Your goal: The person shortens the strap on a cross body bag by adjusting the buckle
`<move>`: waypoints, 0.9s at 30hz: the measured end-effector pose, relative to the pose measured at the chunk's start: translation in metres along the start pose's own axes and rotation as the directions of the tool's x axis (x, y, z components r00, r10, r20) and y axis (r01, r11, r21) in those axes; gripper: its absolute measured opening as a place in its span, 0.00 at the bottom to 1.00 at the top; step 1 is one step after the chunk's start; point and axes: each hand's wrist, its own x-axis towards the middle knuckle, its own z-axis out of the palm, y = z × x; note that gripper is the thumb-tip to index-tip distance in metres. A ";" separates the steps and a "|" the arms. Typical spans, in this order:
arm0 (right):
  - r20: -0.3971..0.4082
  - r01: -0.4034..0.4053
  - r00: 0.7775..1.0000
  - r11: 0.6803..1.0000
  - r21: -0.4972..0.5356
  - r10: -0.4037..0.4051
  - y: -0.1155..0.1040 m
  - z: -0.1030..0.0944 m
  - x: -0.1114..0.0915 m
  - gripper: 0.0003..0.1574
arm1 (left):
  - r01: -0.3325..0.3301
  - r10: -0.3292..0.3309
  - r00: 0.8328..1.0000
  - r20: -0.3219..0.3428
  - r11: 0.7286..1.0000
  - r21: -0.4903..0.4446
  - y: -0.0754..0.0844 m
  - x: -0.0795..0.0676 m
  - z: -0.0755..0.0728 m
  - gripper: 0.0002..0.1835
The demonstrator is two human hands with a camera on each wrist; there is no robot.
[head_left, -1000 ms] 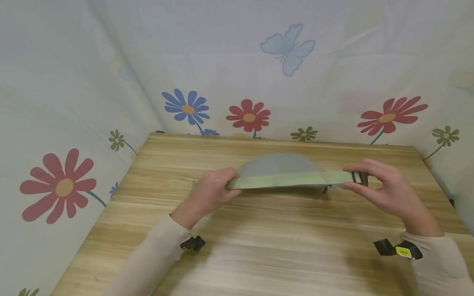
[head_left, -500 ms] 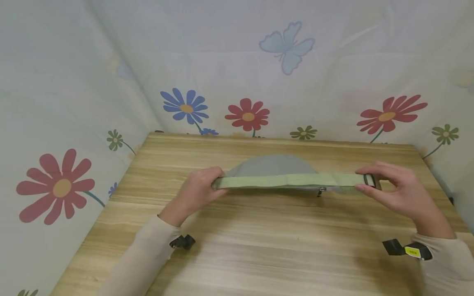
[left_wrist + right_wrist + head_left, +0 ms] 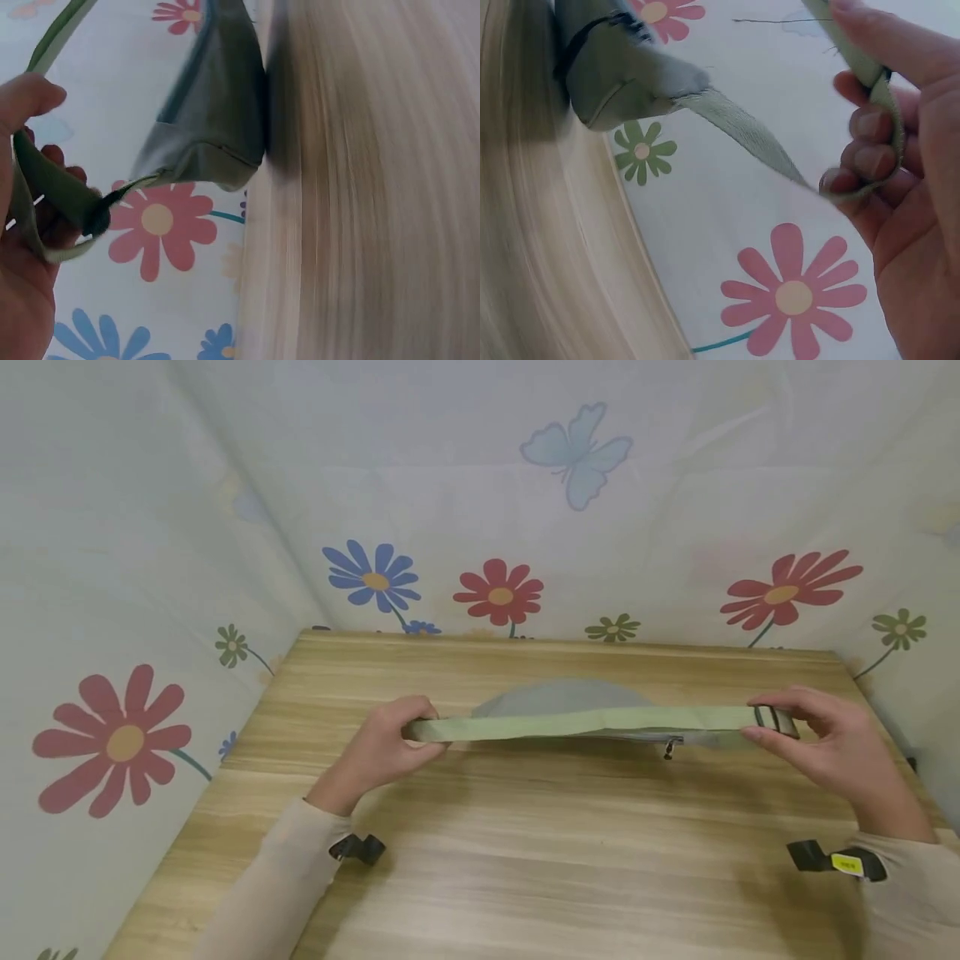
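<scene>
A grey-green waist bag (image 3: 566, 696), with a zip pull (image 3: 670, 747) hanging at its near side, sits low over the table. Its pale green strap (image 3: 555, 723) runs taut in front of it from hand to hand. My left hand (image 3: 375, 742) grips the strap's left end; in the left wrist view a loop of webbing (image 3: 56, 180) lies across the fingers. At the other end, my right hand (image 3: 832, 739) pinches the strap by a dark buckle (image 3: 768, 719). From the right wrist, the webbing (image 3: 742, 127) is seen running from the bag's corner (image 3: 622, 90) into the curled fingers.
Under the bag lies a wood-grain table (image 3: 562, 860), its far edge meeting a white curtain (image 3: 450, 468) printed with flowers and a butterfly. The curtain also hangs at the left and right sides. Small black devices (image 3: 358, 849) are strapped to both wrists.
My hands have drawn apart, the left one leftward and the right one rightward. A longer stretch of strap now shows between them, and the bag sits slightly lower in view.
</scene>
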 end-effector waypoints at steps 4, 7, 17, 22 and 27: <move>-0.037 -0.022 0.999 0.993 0.119 0.026 -0.002 0.001 -0.003 0.30 | 0.033 -0.035 0.999 -0.011 0.988 -0.154 -0.009 -0.004 0.001 0.14; -0.032 -0.027 0.999 0.991 0.134 0.031 -0.004 0.001 -0.004 0.30 | 0.041 -0.045 0.999 -0.015 0.980 -0.193 -0.015 -0.007 -0.003 0.14; 0.035 0.004 0.999 0.999 -0.035 -0.002 -0.004 -0.006 0.000 0.37 | 0.081 -0.079 0.996 0.033 0.994 -0.076 -0.020 -0.010 -0.023 0.16; 0.058 0.102 0.994 0.988 -0.116 -0.096 0.004 -0.006 0.005 0.34 | 0.071 -0.071 0.996 0.050 0.997 -0.008 -0.020 -0.009 -0.030 0.17; 0.077 0.187 0.980 0.981 -0.054 -0.183 0.012 -0.003 0.009 0.35 | 0.075 -0.078 0.996 0.045 0.995 0.060 -0.019 -0.011 -0.034 0.19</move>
